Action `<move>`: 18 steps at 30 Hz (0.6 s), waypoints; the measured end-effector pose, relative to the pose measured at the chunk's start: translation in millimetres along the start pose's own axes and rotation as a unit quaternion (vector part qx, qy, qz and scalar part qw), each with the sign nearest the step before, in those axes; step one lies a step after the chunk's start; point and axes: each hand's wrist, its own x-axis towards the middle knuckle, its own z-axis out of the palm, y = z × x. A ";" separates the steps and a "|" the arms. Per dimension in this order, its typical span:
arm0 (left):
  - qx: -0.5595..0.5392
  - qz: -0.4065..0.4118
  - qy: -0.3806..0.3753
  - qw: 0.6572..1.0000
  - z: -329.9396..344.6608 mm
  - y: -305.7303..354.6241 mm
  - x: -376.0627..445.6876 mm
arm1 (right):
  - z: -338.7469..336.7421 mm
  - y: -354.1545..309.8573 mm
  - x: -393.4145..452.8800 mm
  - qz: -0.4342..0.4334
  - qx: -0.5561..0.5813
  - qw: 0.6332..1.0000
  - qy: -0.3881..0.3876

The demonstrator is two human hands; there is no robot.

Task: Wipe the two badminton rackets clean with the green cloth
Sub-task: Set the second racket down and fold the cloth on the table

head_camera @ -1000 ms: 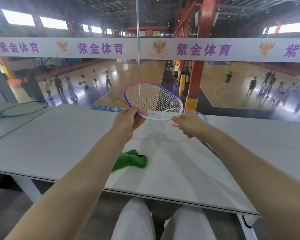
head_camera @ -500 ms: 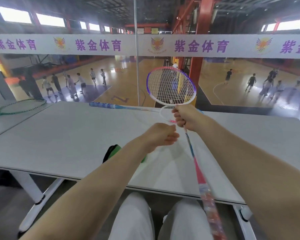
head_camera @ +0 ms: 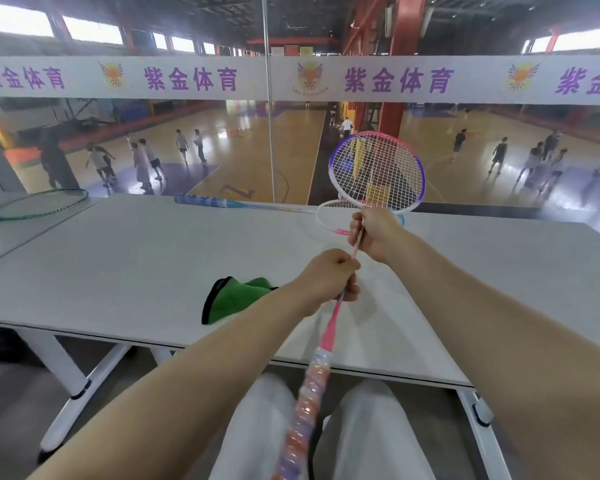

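Observation:
A pink and purple racket stands upright above the white table, its wrapped handle pointing down toward my lap. My right hand grips the thin shaft just under the head. My left hand is closed on the shaft lower down. A second racket with a blue handle lies flat along the table's far edge, its white head partly hidden behind my right hand. The green cloth lies crumpled on the table, left of my left forearm, untouched.
A green racket rests on the neighbouring table at the far left. A glass wall with a purple-lettered banner rises behind the table. My knees in white trousers sit under the near table edge.
The pink racket swung from lying nearly flat to upright, handle toward me. My left hand let go of the head rim, dropped, and closed on the shaft below my right hand.

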 end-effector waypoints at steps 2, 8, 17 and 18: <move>0.024 0.008 0.018 1.000 -5.7 -4.7 -0.8 | -2.7 0.8 -2.4 0.007 0.000 1.000 0.003; 0.249 0.053 0.080 0.964 -46.3 -18.1 -1.0 | -23.2 -1.8 -27.3 0.036 -0.264 0.960 -0.087; 0.467 0.112 0.147 0.865 -120.6 -23.3 1.0 | -65.3 -48.2 -30.7 -0.133 -0.133 0.982 -0.012; 0.477 0.114 0.155 0.857 -127.8 -23.2 2.0 | -73.2 -47.5 -20.9 -0.173 -0.165 0.968 0.072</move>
